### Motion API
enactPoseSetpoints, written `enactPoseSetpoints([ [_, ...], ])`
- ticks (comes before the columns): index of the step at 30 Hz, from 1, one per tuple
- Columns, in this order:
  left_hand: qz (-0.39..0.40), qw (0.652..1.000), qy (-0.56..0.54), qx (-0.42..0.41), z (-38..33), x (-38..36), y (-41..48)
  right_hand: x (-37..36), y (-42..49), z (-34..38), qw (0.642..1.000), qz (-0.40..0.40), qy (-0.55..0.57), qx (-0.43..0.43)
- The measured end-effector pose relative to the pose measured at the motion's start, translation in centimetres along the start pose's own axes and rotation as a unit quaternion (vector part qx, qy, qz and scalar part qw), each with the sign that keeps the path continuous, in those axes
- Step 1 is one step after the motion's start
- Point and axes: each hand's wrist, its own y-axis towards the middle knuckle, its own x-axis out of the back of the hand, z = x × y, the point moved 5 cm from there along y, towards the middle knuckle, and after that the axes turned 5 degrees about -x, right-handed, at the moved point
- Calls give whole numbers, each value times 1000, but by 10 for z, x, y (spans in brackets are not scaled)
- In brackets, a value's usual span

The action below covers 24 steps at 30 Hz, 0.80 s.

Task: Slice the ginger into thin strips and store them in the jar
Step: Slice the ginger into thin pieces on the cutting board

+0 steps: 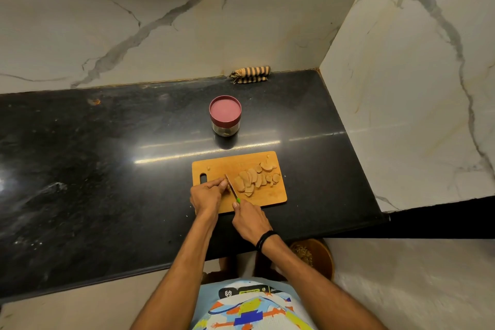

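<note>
I've got wide bare counter [93, 169] left of the cutting board [238, 166], so that side's open; on the right a marble side wall [401, 102] shuts it in, w/ a narrower strip of counter btwn. Ahead, the lidded jar [225, 116] stands just past the board's far edge, and a folded cloth [250, 75] lies at the back wall. On the board, ginger slices [254, 179] fill the right half, while both hands & the knife [231, 187] crowd the near-left.
</note>
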Motion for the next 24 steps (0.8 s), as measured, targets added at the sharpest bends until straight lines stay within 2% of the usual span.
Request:
enactPoseSetpoints([
  [16,-16,1000,17,19,-2,0,2,5,3,9,999,-9,-47,7],
  [24,-13,999,30,22,-2,1,3,3,11,7,999,34,-21,-1],
])
